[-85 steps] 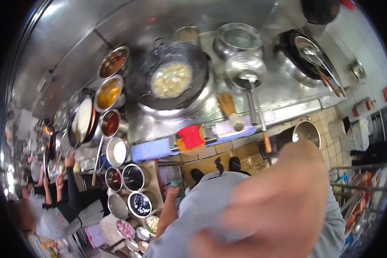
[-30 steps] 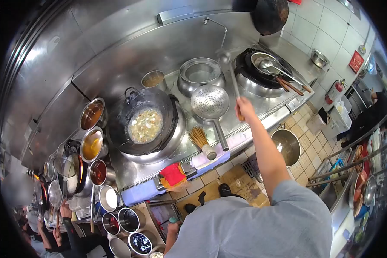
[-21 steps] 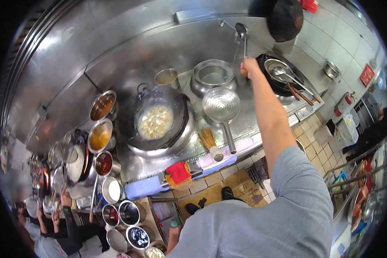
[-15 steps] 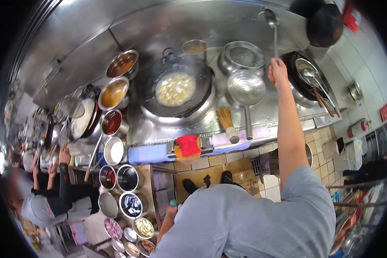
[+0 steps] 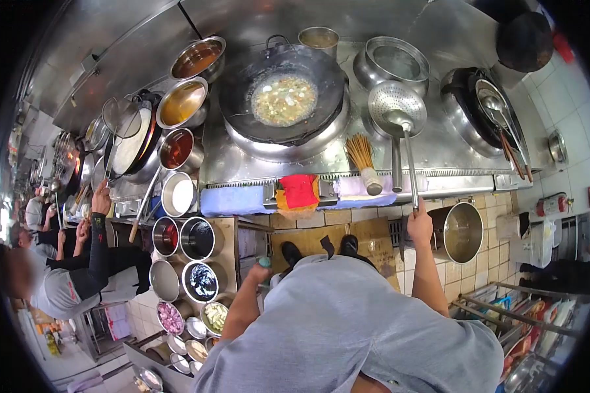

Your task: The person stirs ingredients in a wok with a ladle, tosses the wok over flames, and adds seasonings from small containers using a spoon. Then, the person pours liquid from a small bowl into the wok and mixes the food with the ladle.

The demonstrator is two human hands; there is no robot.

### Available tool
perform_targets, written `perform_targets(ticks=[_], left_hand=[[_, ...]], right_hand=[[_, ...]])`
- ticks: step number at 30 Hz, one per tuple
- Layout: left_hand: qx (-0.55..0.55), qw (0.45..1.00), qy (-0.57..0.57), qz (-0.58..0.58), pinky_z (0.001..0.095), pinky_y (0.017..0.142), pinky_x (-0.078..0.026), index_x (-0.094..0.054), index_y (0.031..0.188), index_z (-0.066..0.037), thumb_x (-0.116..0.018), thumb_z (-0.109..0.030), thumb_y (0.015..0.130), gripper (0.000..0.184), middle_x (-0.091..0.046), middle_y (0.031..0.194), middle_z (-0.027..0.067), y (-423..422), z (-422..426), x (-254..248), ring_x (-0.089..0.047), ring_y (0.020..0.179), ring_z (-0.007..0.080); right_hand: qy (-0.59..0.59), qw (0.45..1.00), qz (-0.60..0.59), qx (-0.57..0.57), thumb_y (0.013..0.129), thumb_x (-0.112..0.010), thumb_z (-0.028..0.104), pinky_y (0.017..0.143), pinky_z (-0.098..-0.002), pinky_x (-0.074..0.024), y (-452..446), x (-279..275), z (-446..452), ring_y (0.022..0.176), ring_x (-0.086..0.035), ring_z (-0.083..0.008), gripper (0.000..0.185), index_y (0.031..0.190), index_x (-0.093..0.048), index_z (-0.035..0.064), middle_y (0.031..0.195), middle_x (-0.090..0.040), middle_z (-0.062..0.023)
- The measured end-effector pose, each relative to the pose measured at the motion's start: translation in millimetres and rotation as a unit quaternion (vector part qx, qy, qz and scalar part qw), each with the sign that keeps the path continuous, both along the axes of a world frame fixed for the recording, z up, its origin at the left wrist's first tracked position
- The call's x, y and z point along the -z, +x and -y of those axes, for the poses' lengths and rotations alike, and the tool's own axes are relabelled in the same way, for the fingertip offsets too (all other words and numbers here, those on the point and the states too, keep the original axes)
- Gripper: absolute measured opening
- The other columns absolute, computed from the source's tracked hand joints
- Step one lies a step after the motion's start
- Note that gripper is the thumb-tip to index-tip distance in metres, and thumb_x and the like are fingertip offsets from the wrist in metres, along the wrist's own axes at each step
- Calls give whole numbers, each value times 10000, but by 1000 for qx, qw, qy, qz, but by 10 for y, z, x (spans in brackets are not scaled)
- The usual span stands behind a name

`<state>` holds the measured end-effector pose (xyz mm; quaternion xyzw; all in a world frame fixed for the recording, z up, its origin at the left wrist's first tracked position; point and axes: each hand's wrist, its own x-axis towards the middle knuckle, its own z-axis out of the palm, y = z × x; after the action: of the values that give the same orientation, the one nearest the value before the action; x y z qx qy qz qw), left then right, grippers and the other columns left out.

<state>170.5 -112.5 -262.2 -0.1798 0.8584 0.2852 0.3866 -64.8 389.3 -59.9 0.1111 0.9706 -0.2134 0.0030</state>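
My right hand (image 5: 420, 226) is closed round the handle of a metal ladle (image 5: 409, 150), whose bowl rests over the perforated strainer (image 5: 387, 105). My left hand (image 5: 259, 273) is low beside my body, closed round a green object (image 5: 265, 262) that is mostly hidden. A black wok (image 5: 236, 108) on the stove holds bubbling pale liquid with small pieces of food (image 5: 284, 100). Between wok and strainer lies a bamboo brush (image 5: 365, 164), with a red cloth (image 5: 299, 191) to its left on the stove's front edge.
Bowls of sauce (image 5: 182, 103) and pots of ingredients (image 5: 200, 281) line the left side. A co-worker (image 5: 72, 285) stands at another wok (image 5: 130, 144) at far left. On the right are a lidded-looking metal pot (image 5: 396, 62), a dark wok (image 5: 469, 108) and a floor bucket (image 5: 462, 232).
My right hand has come back from the rear wall towards my body, bringing the ladle down over the strainer. The view has also shifted. My left hand stays low at my side.
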Motion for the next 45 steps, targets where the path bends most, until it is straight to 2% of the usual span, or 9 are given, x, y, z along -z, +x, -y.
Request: perform_targets(ticks=[4, 13, 16, 19, 35, 38, 41, 44, 45], left_hand=[[-50, 997, -11, 58, 390, 918, -442, -586, 1079, 25, -654, -446, 659, 635, -574, 1142, 242, -683, -254, -1091, -539, 1091, 362], [-61, 998, -17, -10, 384, 910, -450, -535, 1134, 30, -705, -386, 633, 674, -581, 1134, 236, -838, -326, -678, -556, 1083, 335], [-42, 999, -8, -20, 379, 927, -439, -553, 1121, 8, -673, -426, 662, 643, -576, 1145, 232, -753, -339, -687, -549, 1088, 336], [-32, 998, 44, -14, 382, 945, -424, -587, 1096, -43, -586, -481, 733, 570, -578, 1136, 232, -500, -277, -474, -530, 1103, 351], [229, 970, -58, -49, 398, 835, -502, -670, 923, -100, -555, -311, 745, 299, -639, 989, 185, 576, -16, 83, -607, 967, 341], [236, 945, -30, -224, 454, 647, -506, -655, 804, -87, -552, -304, 748, 247, -635, 709, 155, 507, 21, 66, -629, 690, 362], [161, 932, 3, -323, 449, 656, -506, -679, 806, -90, -575, -289, 733, 236, -645, 758, 174, 365, -35, 6, -636, 722, 355], [185, 980, -24, -66, 382, 894, -469, -657, 1016, -116, -642, -396, 701, 422, -630, 1075, 160, 207, -96, -175, -593, 1025, 304], [-17, 999, 1, -32, 376, 890, -469, -633, 1043, -61, -684, -432, 659, 536, -621, 1095, 173, 184, -141, -266, -595, 1028, 292]], right_hand=[[32, 998, 57, 27, 823, -510, 95, 702, -487, -484, 6, -67, 180, 814, -607, -414, 584, 1375, -333, 164, 872, -631, -236], [-126, 991, -17, -27, 841, -563, 137, 750, -458, -469, -494, -190, 157, 846, -600, -433, 395, 1194, -462, -7, 920, -611, -289], [-465, 883, 41, 38, 915, -525, 193, 433, -290, -416, -400, -661, 441, 469, -475, -134, 388, 1251, -405, 42, 637, -510, -37], [-521, 852, 61, 2, 936, -492, 189, 376, -223, -332, -451, -1094, 704, 428, -371, -64, 374, 1276, -375, 83, 600, -399, 20], [-510, 849, 49, -131, 943, -474, 169, 414, -224, -365, -1080, -1906, 1634, 459, -429, -78, 325, 1249, -405, 85, 642, -462, -5], [-685, 714, 87, -119, 953, -432, 156, 387, -218, -324, -931, -1791, 1735, 433, -346, -59, 327, 1278, -409, 125, 639, -399, 18], [-645, 744, 131, -117, 953, -453, 181, 390, -229, -330, -809, -1666, 1712, 429, -369, -62, 270, 1215, -395, 147, 626, -406, 16], [-551, 814, 137, -121, 950, -453, 163, 384, -226, -324, -847, -1677, 1738, 416, -361, -60, 198, 1134, -406, 110, 612, -406, 24], [-510, 839, 137, -129, 948, -457, 158, 383, -225, -321, -886, -1675, 1749, 412, -357, -60, 178, 1107, -407, 98, 608, -403, 28]])
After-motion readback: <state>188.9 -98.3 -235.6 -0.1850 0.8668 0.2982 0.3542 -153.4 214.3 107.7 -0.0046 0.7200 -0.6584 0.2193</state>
